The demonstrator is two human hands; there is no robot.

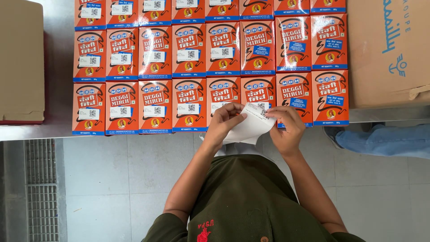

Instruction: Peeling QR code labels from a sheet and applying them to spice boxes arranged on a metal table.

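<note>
At the far left of the frame a brown carton (21, 62) is sitting on the steel table (58, 89), with a floor grate (41, 188) lying below it. Across the upper middle, rows of orange boxes (154, 54) are lying flat and packed edge to edge, most already carrying a small white sticker. At lower centre the person's left hand (224, 124) is pinching the left edge of a white label sheet (251, 127), fingers closed on it, holding it just over the front row. The right hand (286, 127) is gripping the sheet's right side, thumb and fingertips working at its upper corner as if peeling a sticker free. The step in hand looks like lifting one label; the next move would call for pressing it squarely onto an unlabelled box nearby. At the upper right another carton (389, 49) is standing, and someone else's blue-clad leg (385, 140) is showing below it
</note>
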